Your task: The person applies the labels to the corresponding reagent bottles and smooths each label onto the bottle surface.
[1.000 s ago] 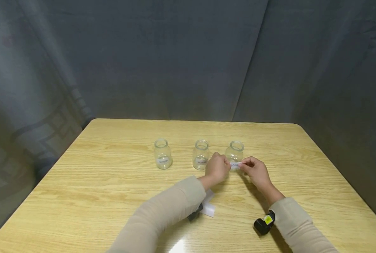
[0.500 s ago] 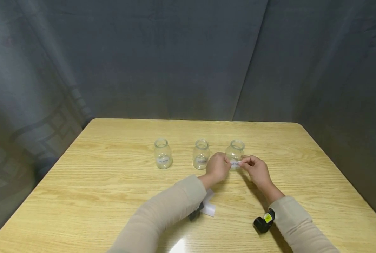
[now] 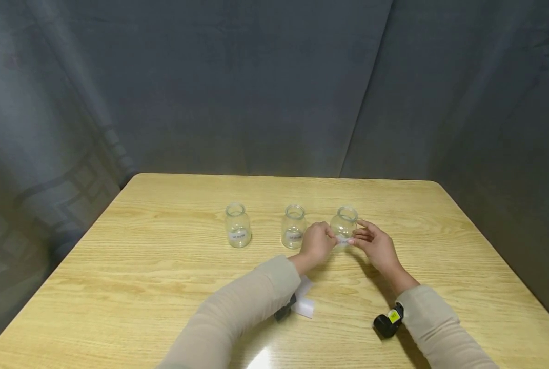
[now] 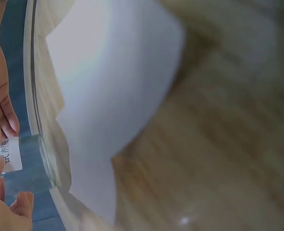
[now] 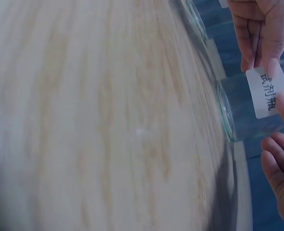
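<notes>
A small, round-shouldered glass jar point(image 3: 343, 224) stands at the right of a row, between my hands. A white label with handwritten black characters point(image 5: 262, 98) lies against its front. My left hand point(image 3: 318, 243) pinches one end of this label, thumb on its face and fingertips at the jar's side. My right hand point(image 3: 379, 251) has its thumb on the label's other end, its fingers bent along the jar's right side. Farther left are the middle jar point(image 3: 294, 223) and the left jar point(image 3: 237, 223), each bearing a white label low on the front.
White backing paper point(image 3: 304, 307) lies on the wooden table point(image 3: 163, 287), partly under the left forearm. Black wrist cameras point(image 3: 386, 326) hang below the sleeves. Grey curtains point(image 3: 237, 92) surround the back and sides of the table.
The right fingers have let go of their pinch on the label's end and spread up along the jar's side, leaving the thumb on the label. The left hand stays nearly still.
</notes>
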The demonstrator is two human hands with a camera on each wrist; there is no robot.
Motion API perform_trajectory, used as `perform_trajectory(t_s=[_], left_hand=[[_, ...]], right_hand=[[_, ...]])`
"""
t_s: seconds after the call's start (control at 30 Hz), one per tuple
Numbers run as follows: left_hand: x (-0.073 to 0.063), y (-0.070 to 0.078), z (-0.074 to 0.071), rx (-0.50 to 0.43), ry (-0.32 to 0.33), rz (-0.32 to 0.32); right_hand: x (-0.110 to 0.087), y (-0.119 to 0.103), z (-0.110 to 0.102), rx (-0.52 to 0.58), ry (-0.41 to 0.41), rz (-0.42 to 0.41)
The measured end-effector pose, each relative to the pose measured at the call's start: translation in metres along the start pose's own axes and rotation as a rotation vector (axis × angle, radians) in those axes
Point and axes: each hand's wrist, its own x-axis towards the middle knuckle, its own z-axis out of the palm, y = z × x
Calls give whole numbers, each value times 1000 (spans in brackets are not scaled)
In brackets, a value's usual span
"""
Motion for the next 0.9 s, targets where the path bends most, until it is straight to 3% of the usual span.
perform_trajectory(t_s=[0.17,0.37,0.63,0.9], left_hand=[[3,0,-2,-46,-27,-31],[7,0,-6,39,-80,-5],[8,-3,-9,79,-112,46],[8,-2,-10,109,-135,53]], right_hand=[[3,3,-2,-15,-35,-13],[5,5,-5,65,-93,-7],[5,9,-9,-16,-132,-12],[5,12,-9,-53,-106,-17]])
